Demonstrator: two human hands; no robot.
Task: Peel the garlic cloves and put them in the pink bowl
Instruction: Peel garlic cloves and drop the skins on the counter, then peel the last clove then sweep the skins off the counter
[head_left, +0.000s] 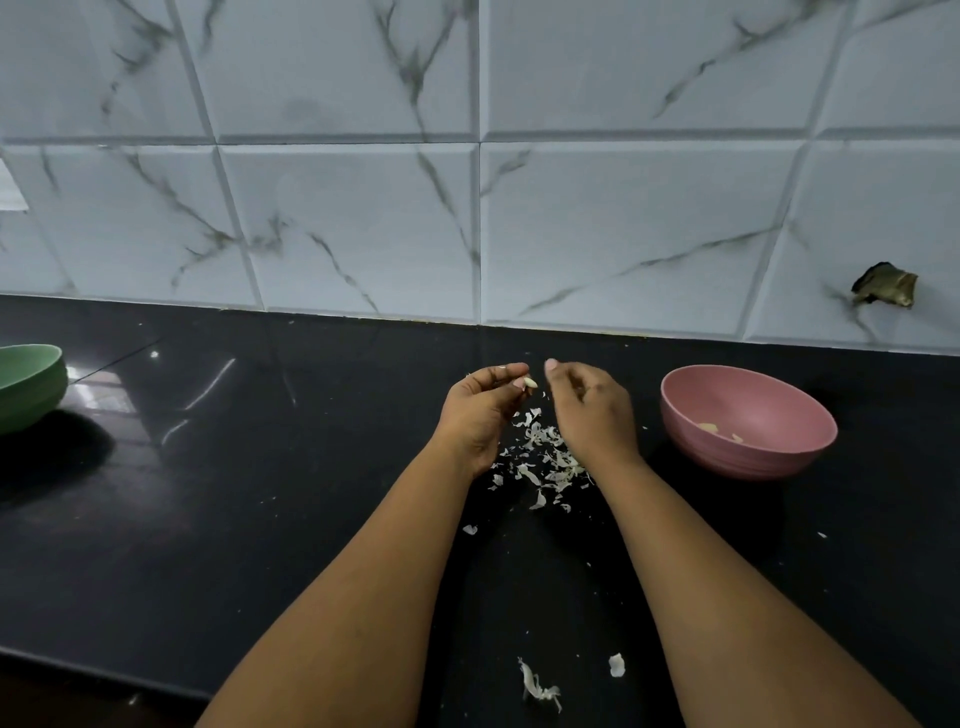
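My left hand (480, 410) pinches a small pale garlic clove (530, 383) between thumb and fingertips, above the black counter. My right hand (589, 410) hovers just to the clove's right, fingers curled loosely with the thumb raised, apart from the clove and holding nothing that I can see. A pile of white garlic skins (545, 457) lies on the counter below and between both hands. The pink bowl (748, 397) stands to the right of my right hand, with a couple of peeled cloves (709, 427) at its bottom.
A green bowl (28, 384) sits at the far left edge of the black counter (234, 493). More skin scraps (540, 688) lie near the counter's front edge. The marble-tiled wall (467, 208) rises behind, with a broken hole (884, 286) at right.
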